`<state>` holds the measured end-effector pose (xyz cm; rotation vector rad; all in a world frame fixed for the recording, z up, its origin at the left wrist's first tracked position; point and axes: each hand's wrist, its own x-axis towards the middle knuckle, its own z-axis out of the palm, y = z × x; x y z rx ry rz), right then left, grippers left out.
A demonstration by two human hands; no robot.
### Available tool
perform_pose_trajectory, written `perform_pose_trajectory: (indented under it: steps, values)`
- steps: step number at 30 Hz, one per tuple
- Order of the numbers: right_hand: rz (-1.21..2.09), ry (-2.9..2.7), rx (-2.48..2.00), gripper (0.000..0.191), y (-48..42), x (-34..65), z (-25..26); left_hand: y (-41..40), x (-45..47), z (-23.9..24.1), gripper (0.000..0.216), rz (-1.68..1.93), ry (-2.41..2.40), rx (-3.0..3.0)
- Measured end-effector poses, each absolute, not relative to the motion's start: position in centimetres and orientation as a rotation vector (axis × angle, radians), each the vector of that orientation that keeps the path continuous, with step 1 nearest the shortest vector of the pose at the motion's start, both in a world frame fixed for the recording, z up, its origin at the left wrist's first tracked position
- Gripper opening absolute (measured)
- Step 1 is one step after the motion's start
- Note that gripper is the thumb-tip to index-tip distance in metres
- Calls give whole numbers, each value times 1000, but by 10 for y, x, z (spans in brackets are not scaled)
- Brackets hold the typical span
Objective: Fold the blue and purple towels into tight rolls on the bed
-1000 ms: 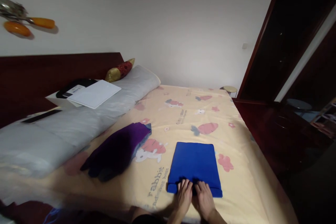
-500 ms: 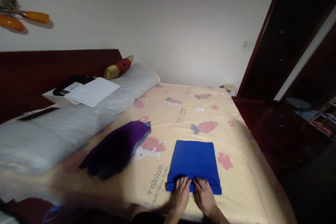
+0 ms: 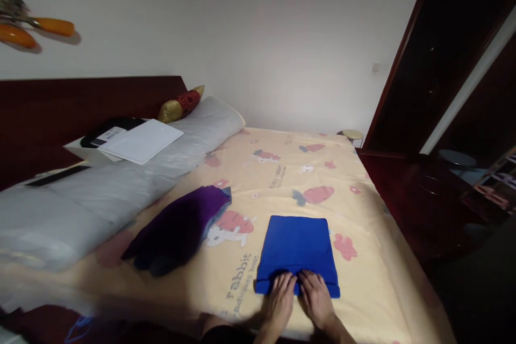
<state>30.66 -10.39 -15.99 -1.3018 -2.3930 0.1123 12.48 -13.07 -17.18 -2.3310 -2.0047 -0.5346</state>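
A folded blue cloth lies flat on the bed, with a narrow folded band along its near edge. My left hand and my right hand sit side by side at the middle of that band. Both have their fingers bent over it and closed on the fabric; the fingertips are partly hidden. To the left lies a dark purple piece of clothing with a grey-blue edge, apart from both hands.
The bed has a cream sheet printed with rabbits and carrots. Along the headboard runs a long grey bolster, bearing a white box, a white flat sheet and a red-gold cushion. A stool stands beyond the bed.
My hands have shifted very slightly to the right along the cloth's near band. The blue cloth and purple clothing lie where they were.
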Motion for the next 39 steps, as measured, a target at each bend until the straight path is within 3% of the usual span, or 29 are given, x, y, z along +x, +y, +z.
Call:
perform_pose_trajectory:
  steps: [3, 10, 17, 24, 31, 39]
  values:
    - [75, -2395, -1339, 40, -104, 313, -173, -132, 114, -173, 45, -502, -1956, -2406]
    - [-81, -2226, -1528, 33, -102, 359, -178, -140, 77, -167, 40, -549, -2141, -1936]
    - [90, -2399, -1340, 42, -98, 311, -171, -125, 117, -168, 43, -552, -1879, -2405]
    - [-65, -2158, -1656, 44, -96, 363, -184, -136, 62, -167, 39, -562, -2154, -1931]
    - [237, -2476, -1366, 46, -92, 302, -165, -112, 126, -164, 42, -522, -1897, -2427]
    - [6, -2243, -1640, 46, -88, 375, -178, -120, 51, -159, 40, -523, -2167, -2003]
